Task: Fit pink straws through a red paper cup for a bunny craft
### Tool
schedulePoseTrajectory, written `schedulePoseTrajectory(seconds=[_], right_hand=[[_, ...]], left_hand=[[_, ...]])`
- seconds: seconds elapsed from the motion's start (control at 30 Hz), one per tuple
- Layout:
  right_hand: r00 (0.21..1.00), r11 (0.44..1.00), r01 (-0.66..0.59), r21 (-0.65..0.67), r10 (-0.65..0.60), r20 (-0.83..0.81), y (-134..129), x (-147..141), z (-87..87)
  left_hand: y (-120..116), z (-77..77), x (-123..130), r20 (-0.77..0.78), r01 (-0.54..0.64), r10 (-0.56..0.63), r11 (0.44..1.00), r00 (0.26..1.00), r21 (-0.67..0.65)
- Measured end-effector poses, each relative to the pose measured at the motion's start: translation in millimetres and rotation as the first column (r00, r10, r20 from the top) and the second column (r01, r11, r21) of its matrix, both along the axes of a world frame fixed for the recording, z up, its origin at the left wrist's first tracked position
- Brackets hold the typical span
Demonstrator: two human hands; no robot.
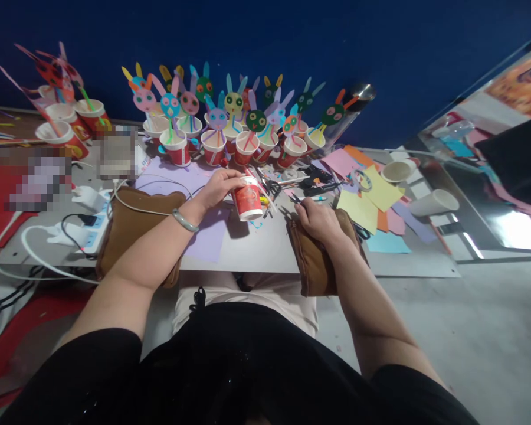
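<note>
My left hand [223, 188] grips a red paper cup [248, 202] with a white rim at its upper left side. The cup is tilted, its base turned toward me and to the right. A green bangle [185, 221] circles my left wrist. My right hand [317, 218] is closed over a brown cushion [308, 260], and a small dark pointed tool [294, 199] pokes out at its fingertips; its kind is hard to make out. Scissors [272, 188] lie among loose bits just right of the cup. Another brown cushion [135, 227] is under my left forearm.
Red cups with paper rabbit heads [216, 144] line the back of the table. More decorated cups [62, 133] stand at the left, near a power strip [98, 224] with cables. Coloured paper sheets [371, 200], tape [361, 180] and plain white cups [436, 203] lie at the right.
</note>
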State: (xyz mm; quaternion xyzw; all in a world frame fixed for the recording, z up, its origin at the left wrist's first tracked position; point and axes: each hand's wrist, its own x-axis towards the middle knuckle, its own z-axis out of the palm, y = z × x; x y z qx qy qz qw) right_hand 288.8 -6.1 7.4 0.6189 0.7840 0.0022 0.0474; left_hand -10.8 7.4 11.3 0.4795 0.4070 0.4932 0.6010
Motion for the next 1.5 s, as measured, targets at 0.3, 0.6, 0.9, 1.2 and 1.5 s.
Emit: schedulePoseTrajectory(seconds=[0.3,0.6,0.9,1.2,1.5], right_hand=[[0.983,0.997,-0.073,0.020,0.075,-0.165,30,-20,-1.8],[0.972,1.000,-0.021,0.019,0.025,-0.232,56,-51,-4.8],[0.902,0.983,-0.002,0.183,0.081,-0.424,75,-86,25.4],[0.662,0.892,-0.334,0.305,0.452,-0.597,51,-89,-1.9],[0.735,0.873,-0.396,0.284,0.487,-0.472,48,-83,10.0]], left_hand=[[-6,5.7,5,-0.018,-0.045,0.045,0.999,0.999,-0.022],[-4,5.4,4,-0.019,-0.101,0.100,0.990,0.995,-0.101],[-5,9.4,3,-0.011,-0.106,0.105,0.994,0.994,-0.038],[0,4.2,-4,-0.036,-0.122,0.123,0.992,0.992,0.041],[-5,12.1,-4,-0.071,-0.245,0.253,0.963,0.965,0.109]])
